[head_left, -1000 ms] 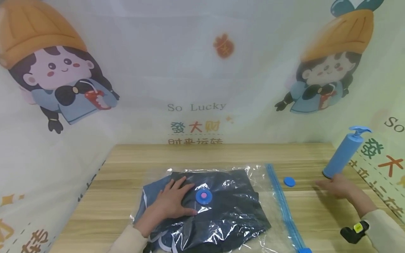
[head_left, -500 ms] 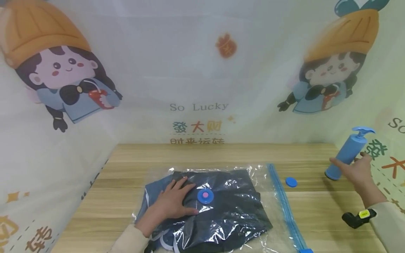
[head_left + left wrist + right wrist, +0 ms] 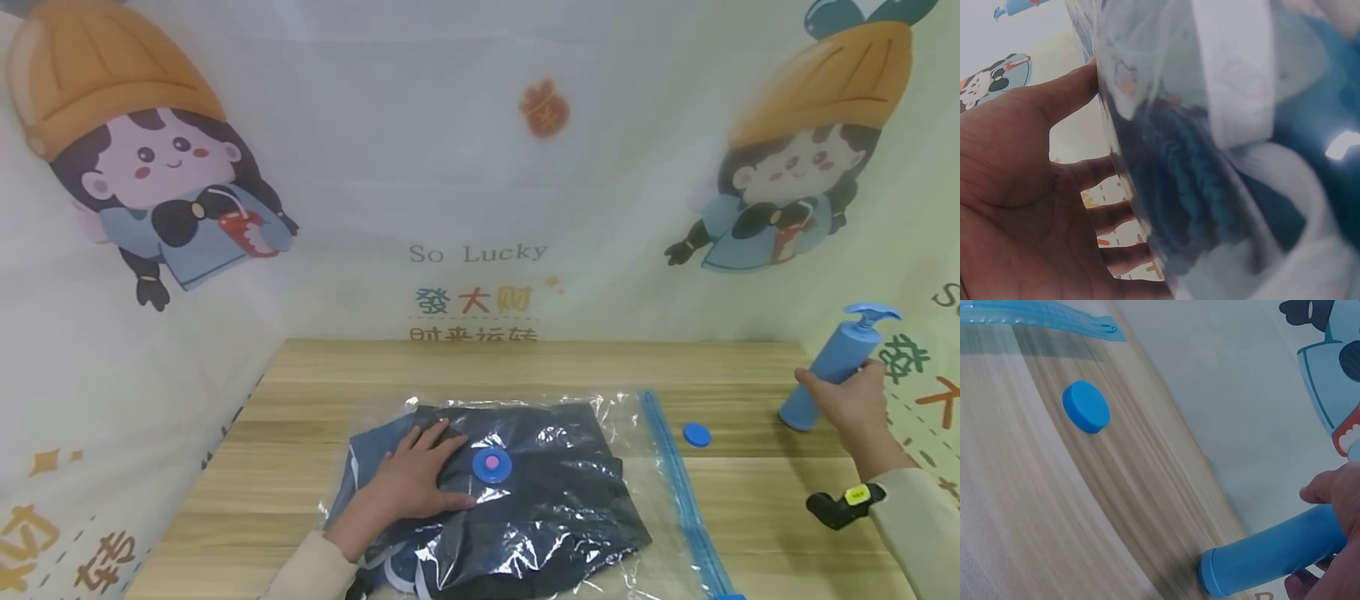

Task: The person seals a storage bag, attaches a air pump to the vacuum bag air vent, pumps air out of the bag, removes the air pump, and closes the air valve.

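Your left hand [image 3: 412, 479] lies spread on the clear vacuum storage bag [image 3: 536, 525], its grip straight-fingered and pinching nothing, just beside the blue valve [image 3: 492, 464] with its pink centre. The bag lies flat on the worktop [image 3: 772, 517] with dark garments [image 3: 562, 446] inside, its blue zip seal [image 3: 675, 475] towards your right. Your right hand [image 3: 855, 406] has its grip curled round the barrel of the blue hand pump [image 3: 836, 354]; you cannot tell how firmly. The pump's base rests on the worktop. Between pump and seal lies a round blue cap [image 3: 697, 435].
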Demonstrator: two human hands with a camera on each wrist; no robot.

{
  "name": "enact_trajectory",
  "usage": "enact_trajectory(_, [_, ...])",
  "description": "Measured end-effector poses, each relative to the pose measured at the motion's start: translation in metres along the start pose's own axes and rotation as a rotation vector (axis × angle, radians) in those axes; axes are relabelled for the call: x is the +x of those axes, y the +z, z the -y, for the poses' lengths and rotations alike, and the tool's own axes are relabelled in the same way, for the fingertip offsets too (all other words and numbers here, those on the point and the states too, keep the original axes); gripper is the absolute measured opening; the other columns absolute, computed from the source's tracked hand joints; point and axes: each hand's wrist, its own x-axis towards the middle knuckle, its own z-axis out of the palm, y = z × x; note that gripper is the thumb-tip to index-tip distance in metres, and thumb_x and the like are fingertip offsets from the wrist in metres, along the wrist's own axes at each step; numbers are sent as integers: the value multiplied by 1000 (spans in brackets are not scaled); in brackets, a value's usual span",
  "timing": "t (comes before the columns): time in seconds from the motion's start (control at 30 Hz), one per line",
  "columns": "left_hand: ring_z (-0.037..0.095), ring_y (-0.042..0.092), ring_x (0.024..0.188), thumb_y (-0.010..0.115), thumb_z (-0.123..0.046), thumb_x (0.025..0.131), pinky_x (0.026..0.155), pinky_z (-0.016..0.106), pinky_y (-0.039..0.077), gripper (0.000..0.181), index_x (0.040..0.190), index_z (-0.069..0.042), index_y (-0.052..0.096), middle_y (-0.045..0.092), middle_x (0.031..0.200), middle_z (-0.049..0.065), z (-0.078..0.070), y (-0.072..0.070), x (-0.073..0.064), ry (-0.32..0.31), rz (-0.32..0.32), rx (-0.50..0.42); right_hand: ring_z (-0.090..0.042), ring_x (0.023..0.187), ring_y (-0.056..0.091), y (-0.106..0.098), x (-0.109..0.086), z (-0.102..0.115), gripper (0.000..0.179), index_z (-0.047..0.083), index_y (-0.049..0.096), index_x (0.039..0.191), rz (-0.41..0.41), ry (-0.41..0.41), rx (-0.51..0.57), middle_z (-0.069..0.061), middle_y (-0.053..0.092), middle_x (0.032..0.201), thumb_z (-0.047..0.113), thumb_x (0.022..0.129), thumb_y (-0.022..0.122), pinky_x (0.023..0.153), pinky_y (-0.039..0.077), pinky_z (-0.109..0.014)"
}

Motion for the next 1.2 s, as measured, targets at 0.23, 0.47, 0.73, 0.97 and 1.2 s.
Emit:
enact_trajectory(0.23, [53,22,144,81,-58,79,101,79,26,88,151,-17,50,30,162,14,0,0,0,0,-1,-8,-68,132,26,-1,-1,-1,79,-25,4,146,-29,-10,-174,-52,17,145,25,103,49,102,30,-74])
enact_trajectory(0.47, [53,22,144,81,-57,80,101,79,26,87,151,-16,50,30,162,15,0,1,1,0,-5,-8,-66,127,37,6,0,2,75,-26,18,144,-99,-43,-225,-51,29,141,26,102,55,99,37,-73])
enact_trajectory(0.73, [53,21,145,80,-57,81,102,79,25,87,151,-16,50,29,163,15,0,1,1,-2,6,-11,-62,120,46,22,-3,18,77,-23,26,142,-98,-122,-229,-48,39,135,33,101,59,92,44,-70])
enact_trajectory(0.97, [53,20,145,80,-57,81,102,79,24,87,152,-16,49,28,163,14,0,1,0,-1,7,-12,-60,113,53,51,-10,44,77,-21,34,139,-58,-237,-216,-45,47,129,38,100,63,85,48,-68])
enact_trajectory(1.2, [52,20,145,80,-56,82,102,79,24,86,152,-16,49,28,163,14,0,2,-1,0,4,-16,-54,108,58,92,-24,75,70,-17,41,134,-29,-335,-175,-39,54,124,36,97,68,85,51,-64])
